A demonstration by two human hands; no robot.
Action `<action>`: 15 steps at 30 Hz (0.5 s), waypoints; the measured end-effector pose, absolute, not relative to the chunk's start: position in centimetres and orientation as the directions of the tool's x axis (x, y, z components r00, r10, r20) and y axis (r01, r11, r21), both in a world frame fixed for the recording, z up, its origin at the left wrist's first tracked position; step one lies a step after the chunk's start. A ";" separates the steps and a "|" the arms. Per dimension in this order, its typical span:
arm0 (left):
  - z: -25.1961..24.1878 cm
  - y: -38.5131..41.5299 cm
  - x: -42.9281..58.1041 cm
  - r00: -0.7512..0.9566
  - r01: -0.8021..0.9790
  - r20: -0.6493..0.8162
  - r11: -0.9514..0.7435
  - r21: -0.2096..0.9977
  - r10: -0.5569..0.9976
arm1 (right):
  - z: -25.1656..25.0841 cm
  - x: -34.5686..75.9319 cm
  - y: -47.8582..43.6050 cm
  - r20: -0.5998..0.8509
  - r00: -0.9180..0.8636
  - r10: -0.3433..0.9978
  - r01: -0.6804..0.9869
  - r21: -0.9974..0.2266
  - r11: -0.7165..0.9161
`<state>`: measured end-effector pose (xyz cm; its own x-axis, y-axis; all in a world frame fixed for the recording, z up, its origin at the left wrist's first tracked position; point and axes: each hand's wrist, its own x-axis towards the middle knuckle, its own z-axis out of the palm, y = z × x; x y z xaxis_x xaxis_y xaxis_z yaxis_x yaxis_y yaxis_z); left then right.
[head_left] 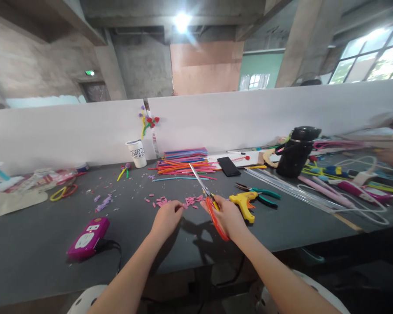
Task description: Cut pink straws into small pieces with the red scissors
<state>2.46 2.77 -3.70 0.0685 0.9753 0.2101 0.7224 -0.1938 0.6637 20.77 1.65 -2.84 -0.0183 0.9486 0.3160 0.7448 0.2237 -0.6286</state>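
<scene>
My right hand [228, 216] grips a pair of scissors [217, 221] by its orange-red handles, the blades pointing up and away to the left. My left hand [167, 218] is closed, thumb and fingertips pinched together; whatever they hold, if anything, is too small to make out. Around the fingertips, short pink cut pieces [190, 201] lie scattered on the dark table. Behind them rests a bundle of pipe cleaners [183, 165] in red, orange, pink and purple. A yellow glue gun [244, 204] lies just right of my right hand.
Pliers [265, 192], a phone [228, 166] and a black flask [296, 152] stand or lie rightward. A white patterned cup [136, 153] is at the back. Leftward are a magenta device [89, 238] with a cable, purple scraps [104, 203] and yellow-orange scissors [63, 192].
</scene>
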 end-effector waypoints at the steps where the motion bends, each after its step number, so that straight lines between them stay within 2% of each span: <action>1: -3.7 3.1 2.3 0.057 0.727 0.208 -0.183 0.662 0.977 | -2.9 20.6 1.7 0.315 -0.018 0.949 0.741 -0.633 0.225; 5: -2.9 3.4 0.1 0.018 0.756 0.208 -0.149 0.637 0.978 | -3.2 20.5 2.0 0.310 -0.016 0.951 0.725 -0.652 0.225; 10: -1.7 3.1 -3.6 -0.046 0.830 0.209 -0.079 0.552 0.977 | -3.2 20.9 2.5 0.295 -0.006 0.956 0.705 -0.676 0.213; 15: -2.4 3.3 -3.2 0.010 0.866 0.161 -0.089 0.492 0.987 | -2.9 21.2 2.5 0.274 0.003 0.962 0.688 -0.699 0.197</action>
